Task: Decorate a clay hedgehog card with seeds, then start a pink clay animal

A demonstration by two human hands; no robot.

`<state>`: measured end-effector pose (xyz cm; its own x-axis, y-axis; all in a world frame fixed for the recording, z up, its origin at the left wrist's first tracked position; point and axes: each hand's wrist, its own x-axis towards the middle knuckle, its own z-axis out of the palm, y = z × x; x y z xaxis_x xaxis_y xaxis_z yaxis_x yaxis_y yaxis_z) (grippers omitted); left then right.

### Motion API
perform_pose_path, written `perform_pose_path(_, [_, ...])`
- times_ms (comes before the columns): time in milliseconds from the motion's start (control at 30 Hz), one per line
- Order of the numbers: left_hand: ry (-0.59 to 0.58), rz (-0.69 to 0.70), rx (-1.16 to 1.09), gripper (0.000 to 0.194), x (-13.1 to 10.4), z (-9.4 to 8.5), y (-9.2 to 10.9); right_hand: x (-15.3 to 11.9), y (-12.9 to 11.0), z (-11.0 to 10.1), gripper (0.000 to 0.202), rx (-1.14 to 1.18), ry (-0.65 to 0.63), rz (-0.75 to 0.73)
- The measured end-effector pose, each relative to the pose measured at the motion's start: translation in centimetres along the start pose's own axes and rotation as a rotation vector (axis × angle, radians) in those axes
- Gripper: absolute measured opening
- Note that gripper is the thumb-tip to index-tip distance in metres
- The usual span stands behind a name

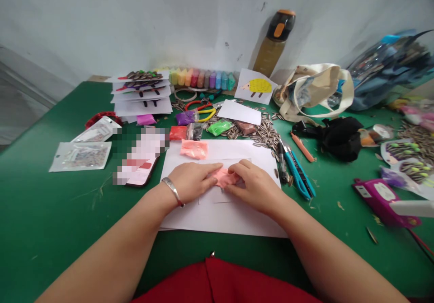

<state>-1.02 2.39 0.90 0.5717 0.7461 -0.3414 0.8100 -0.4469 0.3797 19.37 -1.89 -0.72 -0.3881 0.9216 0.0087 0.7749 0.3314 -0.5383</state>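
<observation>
A soft, wrinkled lump of pink modelling clay (224,177) lies between my hands, low over a thin clear sheet (222,198) on white paper (224,224). My left hand (191,181) holds its left side between thumb and fingers, the index finger stretched along the upper edge. From the other side, my right hand (252,183) grips the clay with bent fingers and thumb. Part of the clay is hidden under the fingertips. Just beyond, a small packet of pink clay (194,149) rests on the paper's far edge.
Left of the paper lie a phone (140,160) and a seed-like packet (80,155). A blue utility knife (298,172) and a pen (282,160) flank its right side. Behind are sunflower seeds (267,131), a hedgehog picture (256,86), a bottle (274,43) and a cloth bag (313,88).
</observation>
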Motion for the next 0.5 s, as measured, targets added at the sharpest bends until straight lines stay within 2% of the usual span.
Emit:
perform_pose_path(267, [-0.009, -0.051, 0.032, 0.048, -0.06, 0.08, 0.71, 0.19, 0.61, 0.58, 0.007, -0.012, 0.014, 0.027])
perform_pose_path(500, [-0.007, -0.020, 0.013, 0.048, -0.05, 0.13, 0.44, 0.01, 0.36, -0.23, 0.014, 0.074, 0.022, 0.034])
